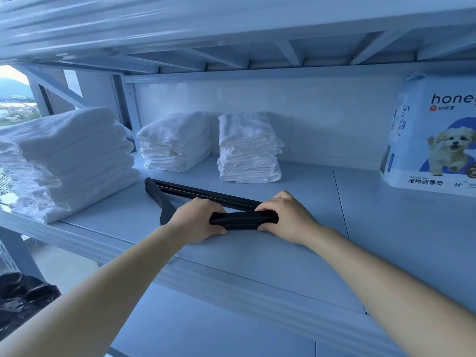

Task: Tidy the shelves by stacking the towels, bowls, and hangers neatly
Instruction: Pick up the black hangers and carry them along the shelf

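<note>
Across the middle of the frame runs a white metal shelf [283, 256], its board smooth and pale, with a white tiled wall behind it. The ribbed underside of the upper shelf [231, 27] fills the top. At the upper left a window [15, 96] shows hills and daylight.

Three stacks of folded white towels stand on the board: the large stack [64, 161] at the left edge, the middle stack [175, 143] near the back wall, and the tall stack [248, 148] just beside it to the right.

Low in the centre the black hangers [242, 220] lie in one bundle on the board. They lie one on another, so their number cannot be told. The left hand [198, 220] and right hand [286, 217] each grip one end of the bundle's thick near part, fingers curled over it and pressed together, thumbs on the near side. The hangers' long bars run off to the left and end close to the large stack.

At the right stands a pack of pet training pads [432, 140] with a puppy printed on it, well apart from the hands. At the lower left, below the shelf, a black plastic bag [23, 297] is partly in view.
</note>
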Available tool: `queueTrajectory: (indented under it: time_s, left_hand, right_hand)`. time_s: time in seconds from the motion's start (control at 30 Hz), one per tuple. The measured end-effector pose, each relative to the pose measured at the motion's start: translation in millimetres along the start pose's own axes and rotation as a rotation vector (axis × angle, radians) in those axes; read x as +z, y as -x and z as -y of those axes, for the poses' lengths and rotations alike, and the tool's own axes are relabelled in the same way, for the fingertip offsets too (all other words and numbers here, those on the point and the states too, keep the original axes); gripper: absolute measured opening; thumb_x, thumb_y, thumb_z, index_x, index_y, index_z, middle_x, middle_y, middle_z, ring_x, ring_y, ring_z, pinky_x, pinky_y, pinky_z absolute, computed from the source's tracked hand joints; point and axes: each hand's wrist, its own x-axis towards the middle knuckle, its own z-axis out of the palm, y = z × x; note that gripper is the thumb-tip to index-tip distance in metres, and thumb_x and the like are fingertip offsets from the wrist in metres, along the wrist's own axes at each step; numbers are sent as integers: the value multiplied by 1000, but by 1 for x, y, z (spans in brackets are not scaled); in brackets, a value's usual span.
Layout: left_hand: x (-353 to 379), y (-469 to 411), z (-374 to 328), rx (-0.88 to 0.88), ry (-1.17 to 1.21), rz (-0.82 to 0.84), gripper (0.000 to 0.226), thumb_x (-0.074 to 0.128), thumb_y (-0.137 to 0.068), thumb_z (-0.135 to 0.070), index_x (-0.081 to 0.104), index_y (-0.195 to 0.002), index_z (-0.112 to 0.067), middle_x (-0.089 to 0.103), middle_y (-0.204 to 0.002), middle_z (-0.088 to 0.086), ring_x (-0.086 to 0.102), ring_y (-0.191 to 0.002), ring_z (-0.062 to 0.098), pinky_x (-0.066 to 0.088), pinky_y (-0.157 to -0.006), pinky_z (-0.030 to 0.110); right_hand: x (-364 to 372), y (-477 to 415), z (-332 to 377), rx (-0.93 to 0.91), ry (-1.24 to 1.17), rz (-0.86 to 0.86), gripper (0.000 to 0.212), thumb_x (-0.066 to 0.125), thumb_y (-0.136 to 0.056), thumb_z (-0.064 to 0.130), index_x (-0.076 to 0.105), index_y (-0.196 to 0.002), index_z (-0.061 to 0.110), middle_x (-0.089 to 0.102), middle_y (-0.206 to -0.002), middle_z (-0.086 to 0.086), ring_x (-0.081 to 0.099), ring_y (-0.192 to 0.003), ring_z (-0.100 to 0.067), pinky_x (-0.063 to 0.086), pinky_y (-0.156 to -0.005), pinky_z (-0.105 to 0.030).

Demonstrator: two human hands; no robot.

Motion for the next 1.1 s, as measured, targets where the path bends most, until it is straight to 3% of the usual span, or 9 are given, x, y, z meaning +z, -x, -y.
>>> queueTrajectory:
  time_s: [0.1,0.27,0.43,0.6,0.73,0.87,1.1]
  left_hand:
    - [-1,1,-1,14,-11,1,16,69,-78,-40,62,-89,-31,53,-70,-16,52,-74,11,36,-55,25]
    - [2,6,0,-3,-34,-27,15,66,-80,-42,61,-90,-32,60,-78,-13,53,-78,13,35,-54,25]
    - [8,11,2,1,-142,-24,32,58,-84,-53,60,-96,-24,56,-91,-7,50,-85,15,32,-58,27]
    - [6,8,-1,-51,-129,4,31,61,-81,-52,62,-92,-23,55,-85,-5,46,-79,14,27,-51,24]
    - [4,9,-2,-46,-99,25,31,64,-78,-52,62,-87,-21,57,-83,-4,51,-80,16,31,-53,25]
    - [4,12,-5,-21,-94,10,30,63,-79,-52,62,-87,-23,57,-82,-5,51,-80,15,30,-52,25]
    - [6,14,-18,19,-90,9,34,59,-80,-56,60,-88,-23,59,-83,-6,52,-83,14,35,-55,27]
  right_hand:
    - [-5,0,1,-49,4,-29,42,77,-70,36,62,-110,32,50,-100,16,43,-104,-6,37,-85,-20]
    - [-3,3,-2,33,3,39,53,71,-74,48,54,-124,37,44,-133,13,43,-122,-9,33,-94,-20]
    - [4,11,-2,-19,136,20,33,61,-81,48,57,-113,39,55,-111,15,54,-101,-13,35,-79,-24]
    - [2,13,1,-8,136,16,33,62,-82,47,58,-113,36,55,-108,15,54,-100,-12,33,-74,-22]
    - [-1,18,4,2,230,75,47,57,-80,58,53,-122,35,54,-112,10,52,-105,-15,37,-82,-26]
    - [-7,21,7,63,218,165,37,54,-86,51,54,-118,32,52,-105,3,53,-97,-19,39,-79,-28]
    - [-18,36,8,113,288,192,42,51,-89,50,50,-124,27,49,-114,1,51,-101,-21,41,-81,-30]
